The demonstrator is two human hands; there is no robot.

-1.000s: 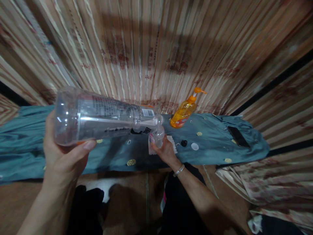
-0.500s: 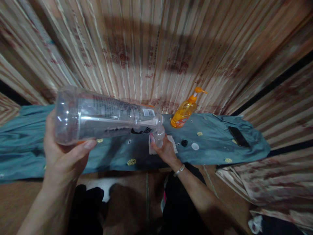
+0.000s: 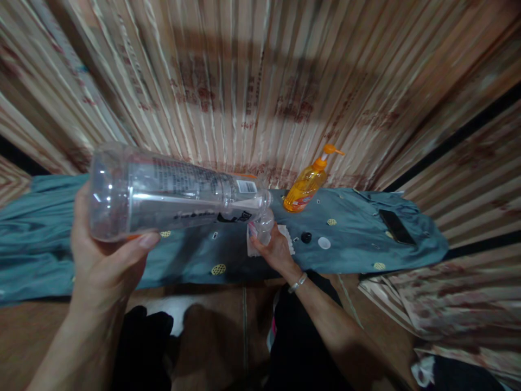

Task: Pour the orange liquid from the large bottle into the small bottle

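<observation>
Left hand: thumb and fingers clamped round the base of a large bottle, clear plastic, printed, barcoded; held above the cloth, lying nearly level, mouth pointing right. Right hand: fingers wrapped round a small clear bottle, beneath that mouth. Pump bottle: orange liquid inside.

head cam, single view | worn on head, above near edge of cloth-covered table | faces forward + down: curtain up top, table across middle, floor at bottom | left hand and large clear bottle close to lens, right hand on small clear bottle farther out
</observation>
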